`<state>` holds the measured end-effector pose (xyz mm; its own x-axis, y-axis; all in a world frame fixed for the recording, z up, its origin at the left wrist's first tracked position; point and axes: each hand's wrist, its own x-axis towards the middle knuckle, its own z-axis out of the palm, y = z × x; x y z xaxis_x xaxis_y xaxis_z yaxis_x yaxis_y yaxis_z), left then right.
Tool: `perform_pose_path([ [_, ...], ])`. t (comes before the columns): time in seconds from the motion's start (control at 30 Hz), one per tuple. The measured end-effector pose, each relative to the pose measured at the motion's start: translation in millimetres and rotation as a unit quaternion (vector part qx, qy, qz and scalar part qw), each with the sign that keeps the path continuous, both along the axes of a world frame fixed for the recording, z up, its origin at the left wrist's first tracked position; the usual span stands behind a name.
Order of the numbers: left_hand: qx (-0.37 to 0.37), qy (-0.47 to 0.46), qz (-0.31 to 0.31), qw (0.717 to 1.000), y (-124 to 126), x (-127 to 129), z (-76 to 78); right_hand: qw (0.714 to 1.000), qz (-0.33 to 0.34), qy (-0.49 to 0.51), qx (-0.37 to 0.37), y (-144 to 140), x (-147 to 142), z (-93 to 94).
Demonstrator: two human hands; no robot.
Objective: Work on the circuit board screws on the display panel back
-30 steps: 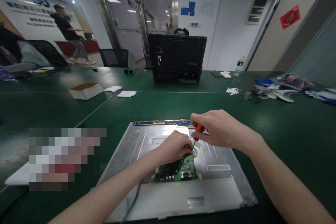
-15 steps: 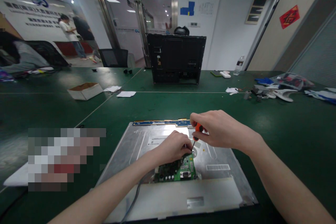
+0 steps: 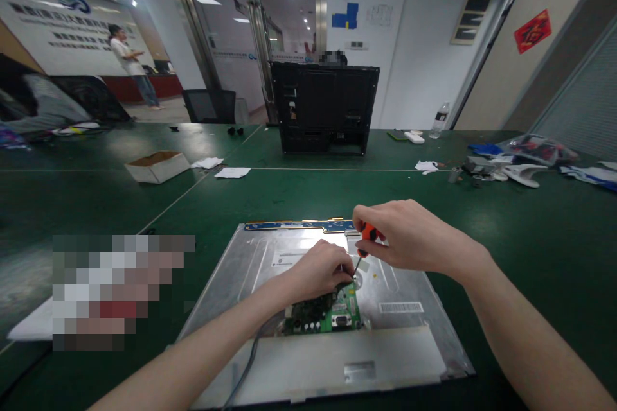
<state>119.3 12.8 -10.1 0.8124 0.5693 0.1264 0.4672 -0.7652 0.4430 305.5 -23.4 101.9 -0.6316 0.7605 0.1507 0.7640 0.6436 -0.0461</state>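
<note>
My right hand [image 3: 402, 234] is closed around the orange-and-black handle of a screwdriver [image 3: 369, 233]. Its thin shaft slants down to the upper right corner of a green circuit board [image 3: 343, 309]. Close by the tip, my left hand [image 3: 322, 268] has its fingers bent and pressed together above the board; what they pinch, if anything, is hidden. The board lies on the metal back of a flat display panel [image 3: 405, 350], which has a blue circuit strip [image 3: 289, 226] along its far edge. A grey cable [image 3: 249, 363] runs from beneath my left forearm toward the near edge.
On the green table [image 3: 506, 231] stands a black monitor housing [image 3: 325, 109]. Farther left are an open cardboard box [image 3: 158, 168] and paper slips [image 3: 232, 173]. A bottle [image 3: 439, 121] and assorted parts [image 3: 523, 173] lie right. A person [image 3: 129, 61] stands in the background.
My right hand and the screwdriver handle have shifted slightly right, with the tip staying at the board's corner. My left hand holds its place. One background person is no longer visible.
</note>
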Motion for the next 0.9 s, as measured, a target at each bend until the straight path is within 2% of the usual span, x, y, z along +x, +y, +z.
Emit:
perform_pose_path([
  [0.47, 0.007, 0.001, -0.001, 1.0, 3.1, -0.8, -3.0, 1.0, 0.005, -0.005, 0.004, -0.5, 0.4, 0.0],
  [0.9, 0.016, 0.012, 0.002, 1.0, -0.2, 0.2, 2.4, 1.0, 0.006, -0.002, -0.001, 0.0, -1.0, -0.7],
])
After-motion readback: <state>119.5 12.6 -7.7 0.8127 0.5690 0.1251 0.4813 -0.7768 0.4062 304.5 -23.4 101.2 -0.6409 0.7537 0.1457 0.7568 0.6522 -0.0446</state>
